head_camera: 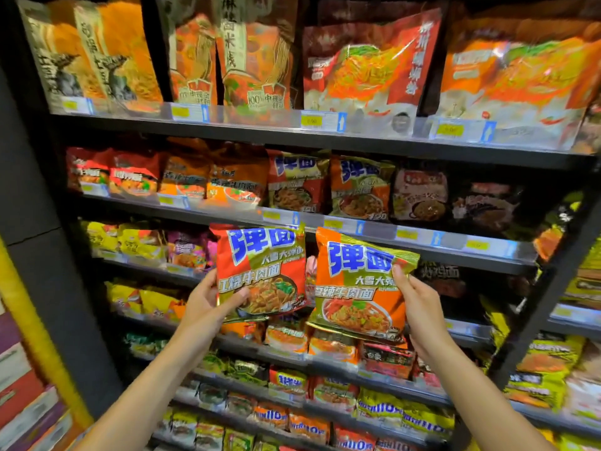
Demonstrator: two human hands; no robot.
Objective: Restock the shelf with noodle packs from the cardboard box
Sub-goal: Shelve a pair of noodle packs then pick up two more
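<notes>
I hold two noodle packs up in front of the shelf. My left hand (208, 297) grips the lower left edge of a red and gold pack (263, 268) with blue lettering. My right hand (419, 297) pinches the right edge of an orange and gold pack (357, 284) of the same brand. Both packs are upright, side by side, just below the second shelf (325, 219), where matching packs (328, 187) stand in a row. The cardboard box is out of view.
A dark metal shelving unit with several shelves full of noodle packs fills the view. Large bags (367, 70) sit on the top shelf. A dark upright post (42, 203) stands at the left, another shelf unit (572, 320) at the right.
</notes>
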